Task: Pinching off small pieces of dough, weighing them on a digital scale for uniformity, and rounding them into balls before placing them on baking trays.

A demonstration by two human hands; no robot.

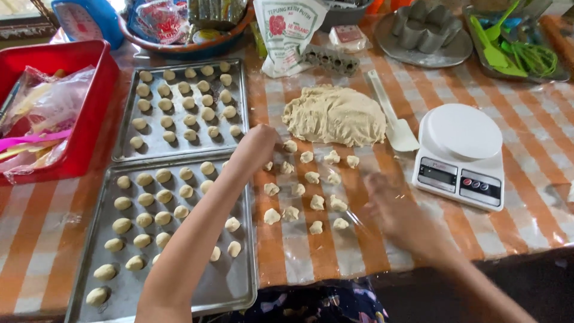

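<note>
Hands [257, 146] hover over lumpy, rough-torn dough pieces [306, 194]

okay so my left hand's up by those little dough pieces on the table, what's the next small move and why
Probably close the left hand on the rough dough piece right beside it, at the top of the cluster. That piece is the nearest one, still ragged, while the balls on the near tray are smooth. The right hand is blurred, so what it holds is unclear.

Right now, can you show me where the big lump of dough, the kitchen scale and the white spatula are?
big dough lump [335, 115], head view, middle of its top.
kitchen scale [465, 131], head view, round white weighing plate.
white spatula [402, 135], head view, wide blade end.
</note>
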